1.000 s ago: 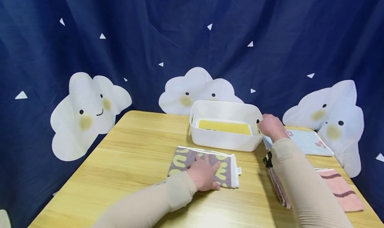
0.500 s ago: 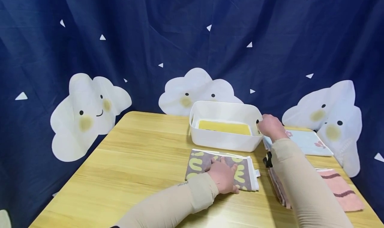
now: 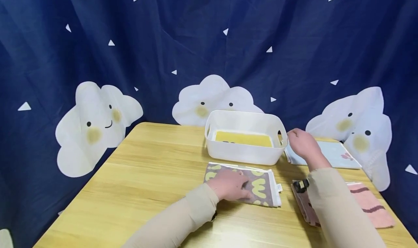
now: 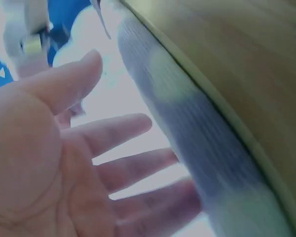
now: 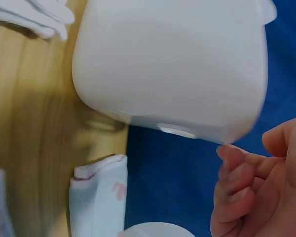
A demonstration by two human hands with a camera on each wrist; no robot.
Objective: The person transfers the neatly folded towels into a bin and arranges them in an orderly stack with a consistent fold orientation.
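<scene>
A folded purple-grey towel (image 3: 259,186) with yellow shapes and a white tag lies on the table. My left hand (image 3: 230,185) is over its left part; in the left wrist view the fingers (image 4: 121,131) are spread and extended toward the towel edge (image 4: 207,133). Behind it stands a white plastic basket (image 3: 241,155) with something flat and yellow (image 3: 245,137) inside. Beside the basket's right handle hole is my right hand (image 3: 303,144). The right wrist view shows its fingers (image 5: 232,190) loosely bent, with a fingertip at or very near the basket's edge.
A folded light-blue towel (image 3: 336,155) with pink flowers lies right of the basket. Nearer, a folded pink striped towel (image 3: 372,204) is partly under the right forearm. The wooden table (image 3: 137,175) ends against a dark blue curtain (image 3: 156,41) with clouds.
The left hand slid the purple-grey towel rightward to before the basket, then shifted back left over it. The right hand let go of the basket's handle and moved slightly right.
</scene>
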